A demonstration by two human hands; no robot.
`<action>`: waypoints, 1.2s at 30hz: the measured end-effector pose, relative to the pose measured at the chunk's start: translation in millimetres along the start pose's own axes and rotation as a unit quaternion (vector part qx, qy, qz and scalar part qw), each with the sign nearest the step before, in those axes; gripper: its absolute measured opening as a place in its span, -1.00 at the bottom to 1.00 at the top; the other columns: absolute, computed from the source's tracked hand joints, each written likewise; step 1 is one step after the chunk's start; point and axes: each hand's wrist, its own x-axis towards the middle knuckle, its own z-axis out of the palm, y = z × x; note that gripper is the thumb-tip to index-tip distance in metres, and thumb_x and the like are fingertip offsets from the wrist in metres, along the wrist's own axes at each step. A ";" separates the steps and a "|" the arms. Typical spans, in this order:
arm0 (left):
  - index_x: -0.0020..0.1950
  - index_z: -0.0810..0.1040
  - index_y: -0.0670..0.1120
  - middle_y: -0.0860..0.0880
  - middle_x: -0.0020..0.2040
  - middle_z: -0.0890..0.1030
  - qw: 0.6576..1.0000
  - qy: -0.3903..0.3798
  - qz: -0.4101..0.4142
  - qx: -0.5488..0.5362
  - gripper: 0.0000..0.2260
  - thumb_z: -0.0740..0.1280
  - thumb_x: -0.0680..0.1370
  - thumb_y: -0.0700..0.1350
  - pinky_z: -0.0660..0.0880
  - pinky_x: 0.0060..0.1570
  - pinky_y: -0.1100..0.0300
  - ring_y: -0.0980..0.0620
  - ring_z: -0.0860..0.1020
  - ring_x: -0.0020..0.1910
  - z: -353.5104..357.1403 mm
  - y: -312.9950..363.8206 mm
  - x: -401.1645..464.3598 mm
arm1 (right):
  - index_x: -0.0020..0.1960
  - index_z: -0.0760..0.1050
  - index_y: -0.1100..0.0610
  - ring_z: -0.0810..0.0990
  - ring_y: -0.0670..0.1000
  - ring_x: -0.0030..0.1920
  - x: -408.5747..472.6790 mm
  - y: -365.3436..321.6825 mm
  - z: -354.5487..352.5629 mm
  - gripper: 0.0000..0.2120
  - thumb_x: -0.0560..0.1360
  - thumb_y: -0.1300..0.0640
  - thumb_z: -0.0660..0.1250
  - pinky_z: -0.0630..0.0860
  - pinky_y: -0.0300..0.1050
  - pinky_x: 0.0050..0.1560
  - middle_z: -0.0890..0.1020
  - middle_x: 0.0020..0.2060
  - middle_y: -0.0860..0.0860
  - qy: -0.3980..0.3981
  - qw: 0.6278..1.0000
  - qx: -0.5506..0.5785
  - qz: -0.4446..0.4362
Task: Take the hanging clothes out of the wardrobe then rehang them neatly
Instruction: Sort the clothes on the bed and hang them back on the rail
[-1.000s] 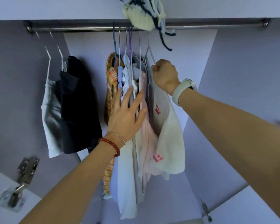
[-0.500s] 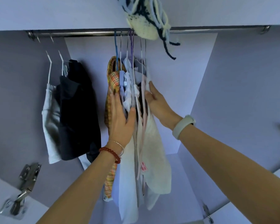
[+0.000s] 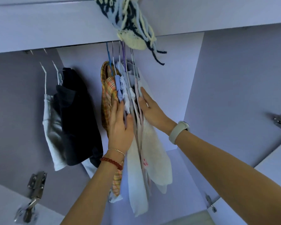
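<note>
**Hand Position Relative to the Central Garment Bundle**

The central bundle of hanging clothes (image 3: 133, 127) occupies the middle of the wardrobe. Its long axis runs from 12 o'clock, where the hanger hooks (image 3: 120, 52) rise out of sight behind the shelf edge, down to 6 o'clock, where the hems hang free. The rail itself is hidden in this view.

The left hand (image 3: 120, 127) lies flat against the bundle's 9 o'clock face, over the plaid shirt (image 3: 109, 95). Its fingers are extended and point toward 12 o'clock; the thumb bears on the front edges of the pale garments. The right hand (image 3: 151, 109) lies flat against the 3 o'clock face, on the cream garment (image 3: 154, 151). Its fingers are also straight. Neither hand is closed around fabric or a hanger; both press inward, with the bundle sandwiched between the palms.

Both hands sit at about the same height, in the upper part of the garments and well below the hooks. The right hand reaches slightly higher and is judged nearer to the hooks. Any lift-off therefore requires travel toward 12 o'clock along the bundle axis.

A second group, the dark garment (image 3: 78, 114) and a pale grey one (image 3: 52, 127), hangs apart at 9 o'clock, untouched.
</note>
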 end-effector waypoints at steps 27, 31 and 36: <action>0.15 0.57 -0.15 -0.20 0.17 0.57 0.651 -0.637 0.399 0.102 -0.57 0.20 0.37 0.00 0.45 -0.04 -0.30 -0.24 0.58 0.07 196.8 257.9 -533.7 | 0.37 0.32 0.20 0.31 0.10 0.35 -773.1 107.1 -71.8 -0.64 0.59 0.20 0.06 0.26 -0.06 0.35 0.41 0.32 0.11 0.557 0.602 -0.104 0.563; 0.43 0.29 -0.08 -0.13 0.47 0.24 0.556 -0.635 0.534 0.048 -0.54 0.16 0.55 0.01 0.26 0.30 -0.18 -0.16 0.24 0.41 190.3 340.2 -653.2 | 0.42 0.23 0.16 0.27 0.12 0.38 -892.8 80.5 -63.8 -0.62 0.61 0.18 0.03 0.26 -0.04 0.35 0.36 0.35 0.11 0.622 0.518 -0.058 0.584; 0.50 0.08 -0.02 -0.05 0.53 0.02 0.456 -0.643 0.616 0.006 -0.53 0.06 0.61 0.01 -0.03 0.41 -0.15 -0.06 -0.01 0.49 168.3 422.3 -785.4 | 0.41 0.23 0.18 0.28 0.13 0.36 -1010.2 50.6 -45.4 -0.62 0.60 0.19 0.03 0.30 -0.01 0.31 0.38 0.33 0.13 0.691 0.409 -0.020 0.595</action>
